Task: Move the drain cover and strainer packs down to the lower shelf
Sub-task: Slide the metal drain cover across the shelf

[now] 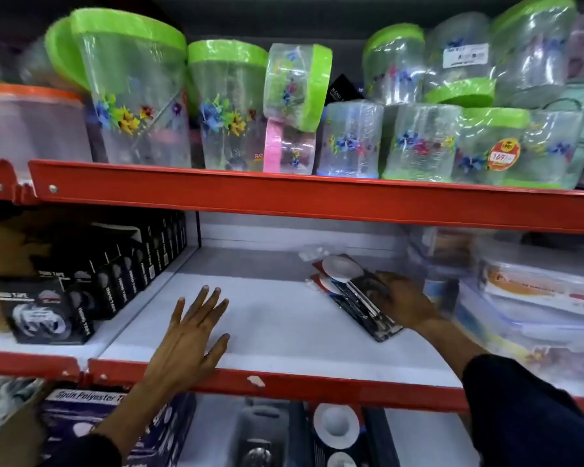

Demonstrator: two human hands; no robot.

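Note:
A small stack of strainer packs (349, 288), dark cards with white round pieces and metal handles, lies on the white middle shelf (284, 325) toward the right. My right hand (402, 299) rests on the stack's right edge, fingers curled over it. My left hand (191, 335) lies flat on the shelf's front left, fingers spread, holding nothing. On the lower shelf, more packs with white round drain covers (336, 429) and a dark pack (260, 433) show under the red rail.
Black tape boxes (91, 284) fill the middle shelf's left side. Clear plastic containers (533, 298) crowd its right. Green-lidded jars (230, 106) line the top shelf. A red front rail (317, 387) edges the shelf. A dark box (115, 419) sits below left.

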